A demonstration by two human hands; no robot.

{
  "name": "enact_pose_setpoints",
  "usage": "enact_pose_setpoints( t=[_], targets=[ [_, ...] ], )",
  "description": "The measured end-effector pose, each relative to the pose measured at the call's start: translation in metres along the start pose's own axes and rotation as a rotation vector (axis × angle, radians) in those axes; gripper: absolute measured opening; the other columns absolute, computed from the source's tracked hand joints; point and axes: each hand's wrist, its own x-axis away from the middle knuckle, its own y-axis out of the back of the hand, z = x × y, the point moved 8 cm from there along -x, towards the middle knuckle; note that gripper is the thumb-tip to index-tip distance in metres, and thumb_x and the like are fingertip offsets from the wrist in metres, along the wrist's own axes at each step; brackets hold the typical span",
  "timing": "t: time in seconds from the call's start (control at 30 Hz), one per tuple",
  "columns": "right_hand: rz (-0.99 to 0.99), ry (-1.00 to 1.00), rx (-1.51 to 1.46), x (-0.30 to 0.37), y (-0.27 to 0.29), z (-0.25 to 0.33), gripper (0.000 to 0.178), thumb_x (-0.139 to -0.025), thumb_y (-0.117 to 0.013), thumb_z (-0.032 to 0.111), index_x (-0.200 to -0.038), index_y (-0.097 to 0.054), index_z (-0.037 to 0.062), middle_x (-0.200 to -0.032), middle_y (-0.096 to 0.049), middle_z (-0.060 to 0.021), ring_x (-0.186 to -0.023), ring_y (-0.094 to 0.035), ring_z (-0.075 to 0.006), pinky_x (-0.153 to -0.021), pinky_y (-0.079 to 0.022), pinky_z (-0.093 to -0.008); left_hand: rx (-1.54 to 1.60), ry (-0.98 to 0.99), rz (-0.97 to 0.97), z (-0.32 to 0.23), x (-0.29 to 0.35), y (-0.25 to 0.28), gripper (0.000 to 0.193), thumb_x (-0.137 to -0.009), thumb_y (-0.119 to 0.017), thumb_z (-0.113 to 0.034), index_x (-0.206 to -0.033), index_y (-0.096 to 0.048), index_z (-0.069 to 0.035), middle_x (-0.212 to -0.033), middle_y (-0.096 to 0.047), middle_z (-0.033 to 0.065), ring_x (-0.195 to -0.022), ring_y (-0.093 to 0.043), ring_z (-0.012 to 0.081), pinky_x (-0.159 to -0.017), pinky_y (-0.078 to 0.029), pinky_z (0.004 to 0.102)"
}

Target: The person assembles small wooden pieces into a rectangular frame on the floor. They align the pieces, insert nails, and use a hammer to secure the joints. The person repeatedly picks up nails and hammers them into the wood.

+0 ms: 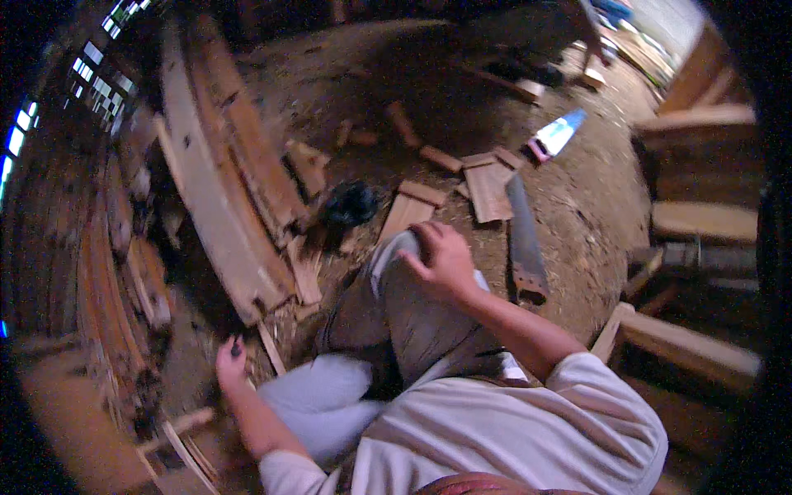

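Observation:
My left hand [230, 361] is low at the left, beside the end of a long plank. Its fingers are closed round a small dark object [237, 350], too blurred to name. My right hand [443, 262] rests on my raised knee, thumb apart and fingers laid over the grey trouser cloth, holding nothing. Just beyond that knee lies a short flat board [406, 216]. A handsaw with a dark blade [525, 239] lies on the ground to the right, near another wooden piece [488, 191].
Long planks [210, 194] run along the left. A second saw [558, 136], with a pinkish handle, lies farther off. Small wood blocks [402, 124] and a dark bundle [351, 204] are ahead. Wooden framing [689, 346] stands at right. Another person's hand [596, 62] shows at the far right.

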Motion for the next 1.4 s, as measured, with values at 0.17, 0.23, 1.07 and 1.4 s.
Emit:
enact_pose_setpoints(
  t=[0.17, 0.23, 1.07, 1.4],
  targets=[
    [0.09, -0.086, 0.096, 0.016, 0.006, -0.028, 0.058, -0.091, -0.066, 0.051, -0.129, -0.062, 0.0073, -0.129, -0.061, -0.0175, -0.122, -0.055, -0.0381, -0.105, -0.043, -0.049, 0.338, 0.024, -0.365, 0.003, 0.068, -0.066, 0.037, -0.095, -0.06, 0.004, -0.13, -0.049, 0.008, -0.126, -0.052, 0.0213, -0.115, -0.057, 0.0368, -0.102, -0.059, 0.0468],
    [0.051, -0.057, 0.095, 0.017, 0.002, -0.027, 0.059, -0.091, -0.065, 0.052, -0.13, -0.061, 0.0077, -0.129, -0.062, -0.0168, -0.122, -0.056, -0.0378, -0.105, -0.043, -0.049, 0.176, -0.069, -0.305, -0.026, 0.083, -0.086, 0.034, -0.095, -0.063, 0.001, -0.126, -0.051, 0.007, -0.119, -0.054, 0.02, -0.11, -0.059, 0.0352, -0.102, -0.06, 0.0469],
    [0.472, -0.463, -1.009, -0.036, 0.0, 0.043, 0.032, -0.102, -0.065, 0.024, -0.124, -0.063, 0.0019, -0.107, -0.069, -0.0059, -0.101, -0.067, -0.0143, -0.089, -0.053, -0.0306, -1.149, -1.025, 0.319, 0.06, 0.284, -0.645, 0.023, -0.093, -0.057, -0.002, -0.116, -0.058, 0.003, -0.115, -0.059, 0.0303, -0.104, -0.057, 0.052, -0.089, -0.046, 0.0559],
    [-0.004, -0.547, -0.354, -0.007, 0.044, -0.181, 0.032, -0.103, -0.062, 0.028, -0.125, -0.059, 0.0046, -0.08, -0.062, -0.0098, -0.068, -0.06, -0.0227, -0.063, -0.048, -0.0365, -0.975, -0.798, 0.555, 0.073, 0.194, -0.694, 0.007, -0.092, -0.068, -0.006, -0.095, -0.063, -0.002, -0.109, -0.067, 0.013, -0.097, -0.066, 0.0283, -0.085, -0.053, 0.0376]
  ],
)
